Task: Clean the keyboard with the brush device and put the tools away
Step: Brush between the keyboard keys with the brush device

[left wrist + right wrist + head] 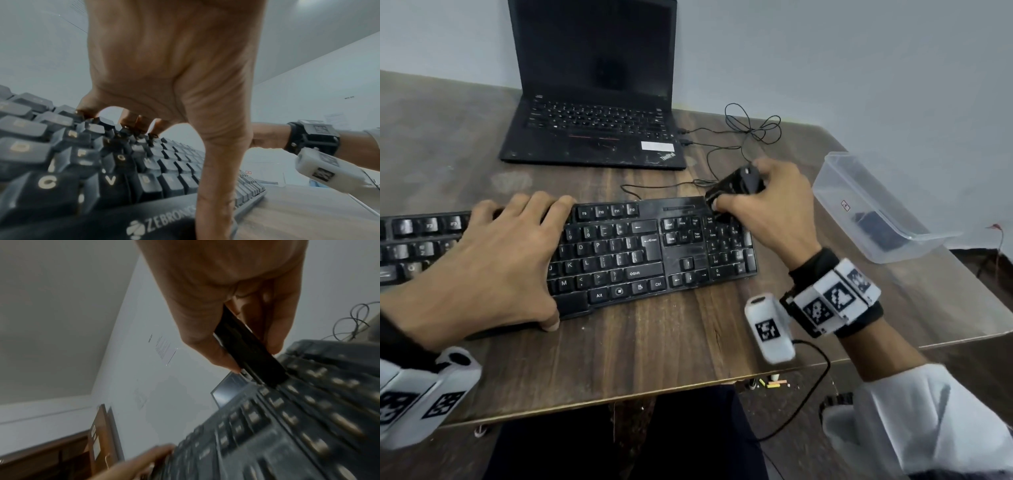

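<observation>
Now the right hand (763, 209) has the brush (736, 186), a small black device, wrapped in curled fingers and thumb, its working end pressed down among the keys at the keyboard's (654, 246) far right corner, over the number pad. From the right wrist view the brush (251, 350) looks like a flat, rigid black bar, thumb on one face and fingers on the other, tip touching the keys. It looks light and stiff, I'd say, easy to steer with one hand, and the body just above the working end is the sensible place to hold it, which is where the grip sits. The left hand (493, 260) lies spread and fairly flat across the middle of the keyboard, fingertips (131, 120) on the upper rows, thumb hooked over the near edge, bracing rather than gripping. The keyboard is broad, flat plastic and likely to slide on the table (661, 346) without that pressure. A clear tub (835, 192) waits at the right edge, with something dark inside.
</observation>
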`<state>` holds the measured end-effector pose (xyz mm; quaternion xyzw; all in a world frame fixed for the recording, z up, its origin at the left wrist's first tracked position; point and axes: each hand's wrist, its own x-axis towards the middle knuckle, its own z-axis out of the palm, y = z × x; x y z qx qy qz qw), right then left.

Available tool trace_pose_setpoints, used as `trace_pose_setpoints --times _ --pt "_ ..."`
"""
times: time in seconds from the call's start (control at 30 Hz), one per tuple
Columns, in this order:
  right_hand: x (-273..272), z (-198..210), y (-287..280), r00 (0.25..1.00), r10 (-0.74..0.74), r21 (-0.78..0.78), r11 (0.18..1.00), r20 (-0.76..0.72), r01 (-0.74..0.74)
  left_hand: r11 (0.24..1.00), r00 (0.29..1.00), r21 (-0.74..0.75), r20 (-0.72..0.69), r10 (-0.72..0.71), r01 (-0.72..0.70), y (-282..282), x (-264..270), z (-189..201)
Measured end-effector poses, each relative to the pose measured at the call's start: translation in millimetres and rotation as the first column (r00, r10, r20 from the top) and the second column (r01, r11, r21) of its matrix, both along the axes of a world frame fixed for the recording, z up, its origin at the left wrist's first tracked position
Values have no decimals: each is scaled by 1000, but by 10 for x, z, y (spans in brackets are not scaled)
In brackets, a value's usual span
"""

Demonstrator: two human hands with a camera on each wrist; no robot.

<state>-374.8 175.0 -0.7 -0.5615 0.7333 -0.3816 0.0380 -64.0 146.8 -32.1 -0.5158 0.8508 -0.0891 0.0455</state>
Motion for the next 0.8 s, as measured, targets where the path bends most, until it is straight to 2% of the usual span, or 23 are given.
trace_pose_setpoints --times 0.1,0.27,0.43,0.6,0.73,0.8 --pt "66 -98 157 999 -35 -39 999 -19 35 1000 1000 -1 -9 2 -2 -4 -1 -18" --pt "217 44 -85 998 -64 -155 986 -9 62 1000 1000 -2 -9 4 -4 20 -4 4" --pt "197 -145 201 997 -57 -22 998 -46 56 1000 1000 9 -15 13 -12 9 24 -6" --pt "144 8 -38 995 -102 -86 991 -1 102 1000 1000 -10 -4 -4 4 28 14 -1" --pt "45 -92 29 990 -59 15 998 129 57 1000 1000 -13 -24 3 -3 39 34 -16" --pt "-58 -124 85 922 -49 23 999 383 44 1000 1000 -19 -24 -4 3 37 25 -21"
